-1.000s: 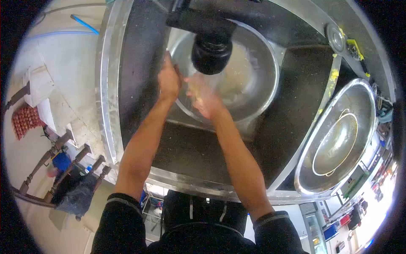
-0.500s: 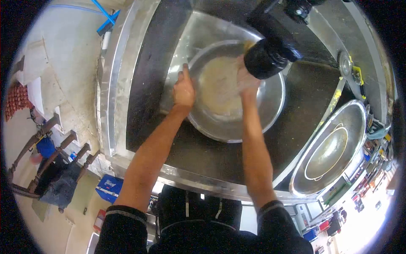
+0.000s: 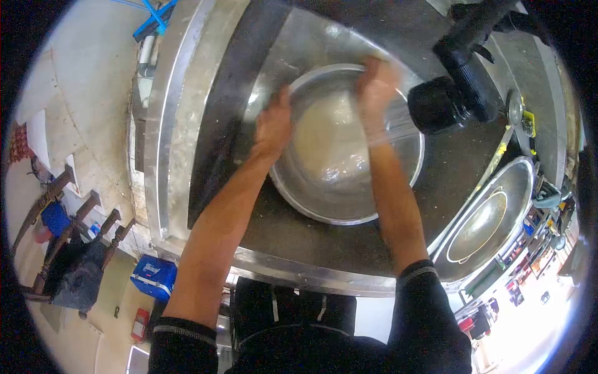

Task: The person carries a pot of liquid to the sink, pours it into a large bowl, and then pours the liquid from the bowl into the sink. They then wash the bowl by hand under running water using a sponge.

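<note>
A wide metal basin [image 3: 341, 219] holding cloudy, pale liquid [image 3: 330, 140] sits in the dark-bottomed sink. My left hand [image 3: 273, 128] is closed around its left rim, the thumb side toward the liquid. At the far right rim is my right hand [image 3: 377, 87], blurred by motion, its fingers seemingly wrapped over the edge. Just right of that hand hangs a black tap nozzle [image 3: 433, 106], and streaks of water run from it across my right forearm into the basin.
A large wok-like metal pan [image 3: 492, 218] leans at the sink's right side. A metal ledge [image 3: 311, 274] runs along the front. Left of the sink are a blue cool box [image 3: 154, 276] and a blue-handled squeegee [image 3: 152, 22]. A black jointed tap arm [image 3: 464, 68] reaches in from the upper right.
My right hand has moved from inside the basin up to its far right rim. The nozzle appears farther right in view, uncovering the liquid. My left hand stays at the left rim.
</note>
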A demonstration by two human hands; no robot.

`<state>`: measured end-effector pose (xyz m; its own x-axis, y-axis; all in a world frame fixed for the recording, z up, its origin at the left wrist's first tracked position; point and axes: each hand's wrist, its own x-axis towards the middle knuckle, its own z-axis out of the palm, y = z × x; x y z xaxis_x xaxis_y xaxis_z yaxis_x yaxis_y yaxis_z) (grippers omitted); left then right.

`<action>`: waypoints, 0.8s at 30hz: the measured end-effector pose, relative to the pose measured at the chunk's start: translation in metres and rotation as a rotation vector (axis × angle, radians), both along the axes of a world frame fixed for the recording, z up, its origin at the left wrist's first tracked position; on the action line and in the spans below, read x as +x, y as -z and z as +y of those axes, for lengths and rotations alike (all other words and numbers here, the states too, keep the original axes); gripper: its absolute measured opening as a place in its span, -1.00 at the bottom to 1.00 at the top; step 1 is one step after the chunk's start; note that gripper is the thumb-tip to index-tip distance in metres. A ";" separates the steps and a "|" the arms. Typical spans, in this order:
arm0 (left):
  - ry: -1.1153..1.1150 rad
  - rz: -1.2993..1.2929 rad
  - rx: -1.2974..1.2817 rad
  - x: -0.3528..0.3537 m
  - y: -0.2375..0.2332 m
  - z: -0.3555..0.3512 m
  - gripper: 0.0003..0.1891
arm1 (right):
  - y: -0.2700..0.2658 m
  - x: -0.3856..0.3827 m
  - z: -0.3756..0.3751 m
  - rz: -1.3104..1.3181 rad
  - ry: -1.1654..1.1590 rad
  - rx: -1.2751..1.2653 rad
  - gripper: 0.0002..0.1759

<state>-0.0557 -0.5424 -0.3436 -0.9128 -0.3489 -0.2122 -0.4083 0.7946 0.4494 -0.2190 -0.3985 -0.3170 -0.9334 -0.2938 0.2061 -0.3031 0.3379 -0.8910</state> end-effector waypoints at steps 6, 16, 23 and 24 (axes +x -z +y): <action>0.254 -0.074 0.131 -0.060 -0.012 -0.010 -0.54 | 0.041 -0.009 0.006 0.626 -0.120 0.570 -0.83; 0.251 -0.181 0.138 -0.065 0.016 -0.020 -0.62 | 0.075 -0.011 0.001 0.730 0.078 0.534 -0.64; 0.145 -0.230 0.149 -0.063 -0.024 -0.004 -0.60 | 0.042 0.004 0.032 0.296 0.058 0.623 -0.52; 0.107 -0.284 0.149 -0.054 -0.024 -0.005 -0.58 | 0.063 0.004 0.027 0.350 0.036 0.612 -0.52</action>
<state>-0.1097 -0.5472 -0.3191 -0.8395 -0.2004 -0.5051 -0.4516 0.7742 0.4435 -0.2151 -0.3712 -0.3800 -0.8537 -0.4233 0.3034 -0.5165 0.7622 -0.3902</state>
